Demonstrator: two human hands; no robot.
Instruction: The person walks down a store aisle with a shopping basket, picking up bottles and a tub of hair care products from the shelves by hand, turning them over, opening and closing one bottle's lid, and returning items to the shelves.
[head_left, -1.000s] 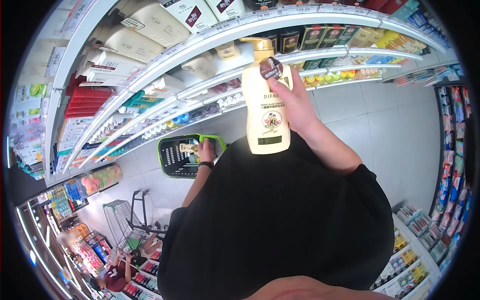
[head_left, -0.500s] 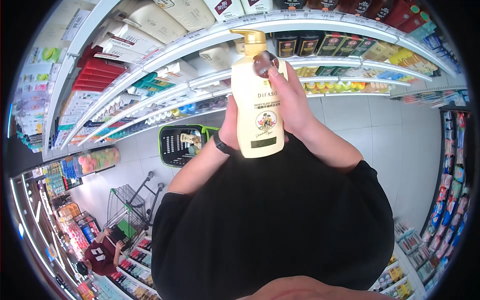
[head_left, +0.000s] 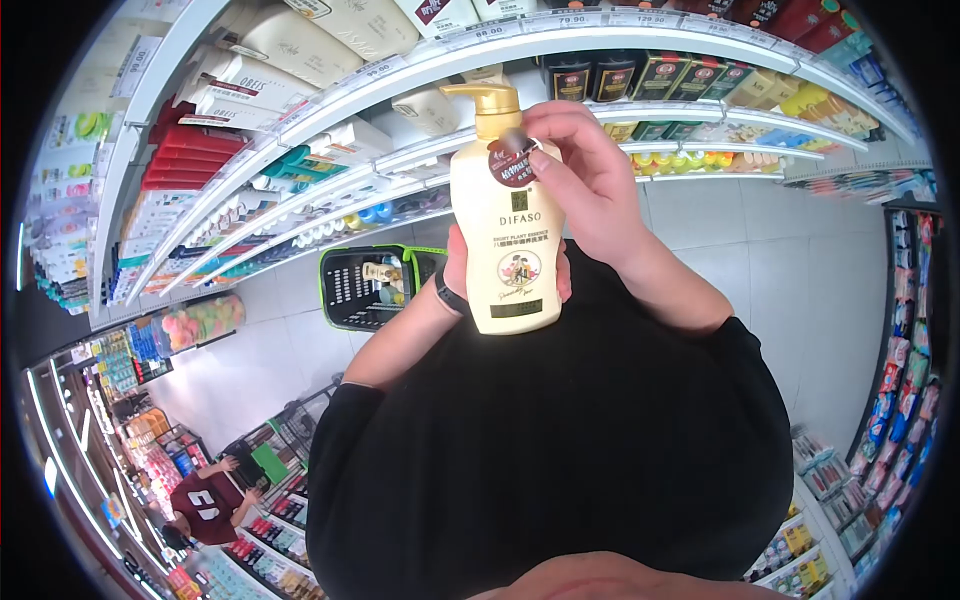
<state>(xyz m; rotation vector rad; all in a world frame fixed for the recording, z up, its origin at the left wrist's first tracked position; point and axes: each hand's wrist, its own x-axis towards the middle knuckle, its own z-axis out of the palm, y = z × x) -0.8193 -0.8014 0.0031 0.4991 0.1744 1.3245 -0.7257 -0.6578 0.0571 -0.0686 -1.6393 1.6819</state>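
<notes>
A cream pump bottle [head_left: 510, 255] with a gold pump top, labelled DIFASO, is held upright in front of my chest. My left hand [head_left: 455, 265] wraps round its lower half from behind; fingertips show at the right side, and the rest is hidden by the bottle. A round dark-red hang tag [head_left: 510, 168] with white lettering lies at the bottle's neck. The thumb and forefinger of my right hand [head_left: 590, 185] pinch the right edge of that tag.
Store shelves [head_left: 440, 55] with boxes and bottles run across the front. A black basket with a green rim [head_left: 322, 290] stands on the floor at left, with items inside. Lower left, a person in a maroon shirt [head_left: 205, 505] is beside a shopping cart [head_left: 300, 430].
The bottle has shifted slightly left and down. My right hand has come off the bottle's side to the tag, whose printed face now shows. The person with the cart has moved right.
</notes>
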